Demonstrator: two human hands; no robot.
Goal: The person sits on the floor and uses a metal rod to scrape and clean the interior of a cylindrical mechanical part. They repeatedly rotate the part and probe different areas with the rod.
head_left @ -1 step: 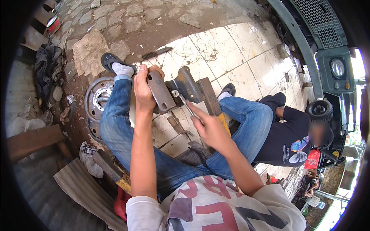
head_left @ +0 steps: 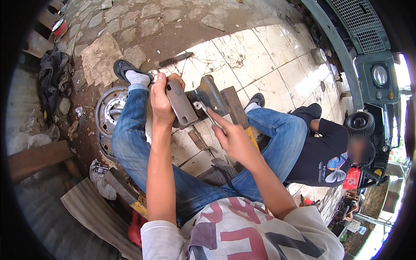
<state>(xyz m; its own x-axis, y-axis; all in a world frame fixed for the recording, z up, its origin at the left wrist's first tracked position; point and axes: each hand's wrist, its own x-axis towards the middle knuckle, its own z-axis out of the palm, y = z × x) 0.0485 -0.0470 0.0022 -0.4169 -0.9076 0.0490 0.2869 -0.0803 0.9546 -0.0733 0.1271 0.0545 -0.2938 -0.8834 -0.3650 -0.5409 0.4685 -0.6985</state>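
My left hand [head_left: 161,102] is wrapped round a worn metal bracket [head_left: 178,102] with slotted holes, thumb up along its far end. Closed round a slim, wrench-like steel tool [head_left: 212,117], my right hand [head_left: 236,141] is just to the right of the bracket. The tool's tip is beside a pale round nut or bushing [head_left: 198,105] between the bracket and a dark curved metal plate [head_left: 210,96]. Whether the tip grips the nut cannot be made out. A rusty steel bar [head_left: 234,106] stands right of the plate.
Between my legs lie a hammer-like tool [head_left: 197,139] and a dark textured pad [head_left: 219,172]. A wire brush [head_left: 175,60] rests on the tiles ahead, a steel wheel rim [head_left: 102,110] by my left leg. Another person [head_left: 320,151] is close on my right, near a green vehicle [head_left: 377,78].
My right hand and its tool have shifted slightly forward, with the tip now closer to the round nut. My left hand and the bracket have stayed in place.
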